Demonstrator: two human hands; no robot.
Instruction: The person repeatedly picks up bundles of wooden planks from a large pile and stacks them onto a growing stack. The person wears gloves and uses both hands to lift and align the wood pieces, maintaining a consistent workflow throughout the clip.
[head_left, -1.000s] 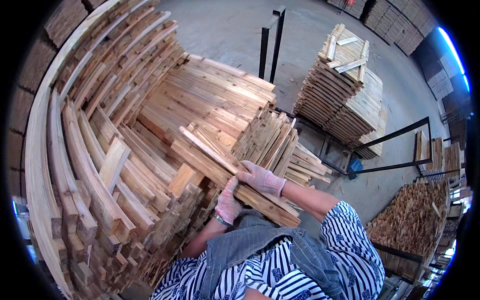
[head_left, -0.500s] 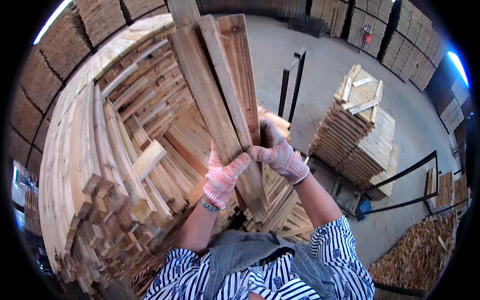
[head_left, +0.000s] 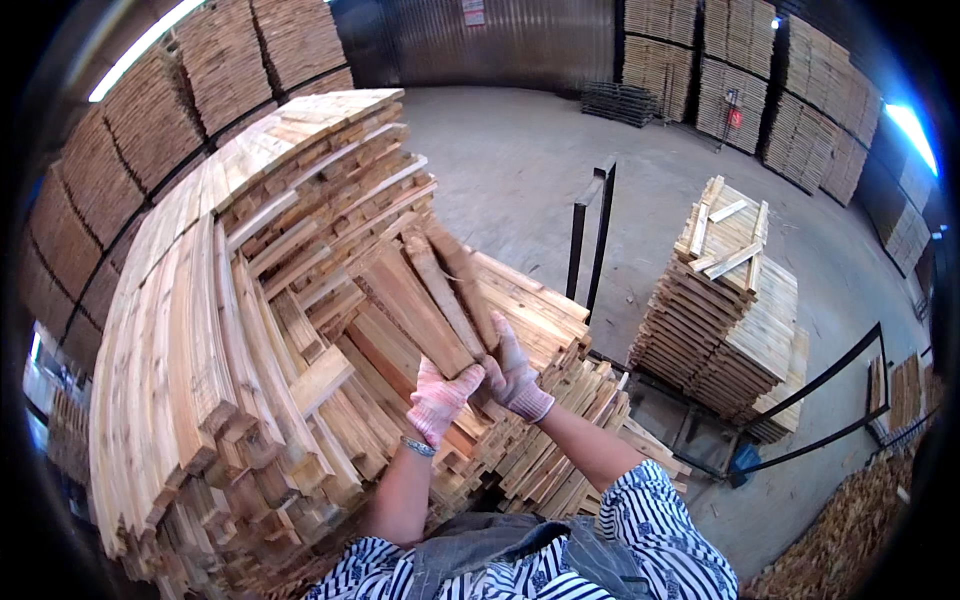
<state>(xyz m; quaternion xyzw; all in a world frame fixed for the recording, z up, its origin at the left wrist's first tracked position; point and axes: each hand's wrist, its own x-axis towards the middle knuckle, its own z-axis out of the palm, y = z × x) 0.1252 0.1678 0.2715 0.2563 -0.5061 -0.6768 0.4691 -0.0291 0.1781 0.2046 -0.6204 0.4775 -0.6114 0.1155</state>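
Observation:
Both my hands wear pale gloves with reddish and grey patches. My left hand [head_left: 440, 402] is closed on the near end of a wide wooden plank [head_left: 412, 305]. Beside it, my right hand [head_left: 515, 375] grips the near ends of two more planks, a narrow plank [head_left: 440, 290] in the middle and a darker plank [head_left: 465, 278] on the right. The planks fan slightly apart at their far ends. They point away from me over a large stack of lumber [head_left: 375, 340], and I cannot tell whether they touch it.
Long boards [head_left: 185, 330] form the stack's higher left side. Beyond its right side stand black metal posts [head_left: 590, 235]. A smaller pile of boards [head_left: 700, 310] stands on the grey floor [head_left: 510, 150] to the right, near a bent black metal frame [head_left: 830, 380]. Tall lumber stacks [head_left: 225, 65] line the walls.
My hands have lowered the planks from close in front of me down toward the lumber stack. Both hands keep their grip. The view has tilted up, showing more of the far wall.

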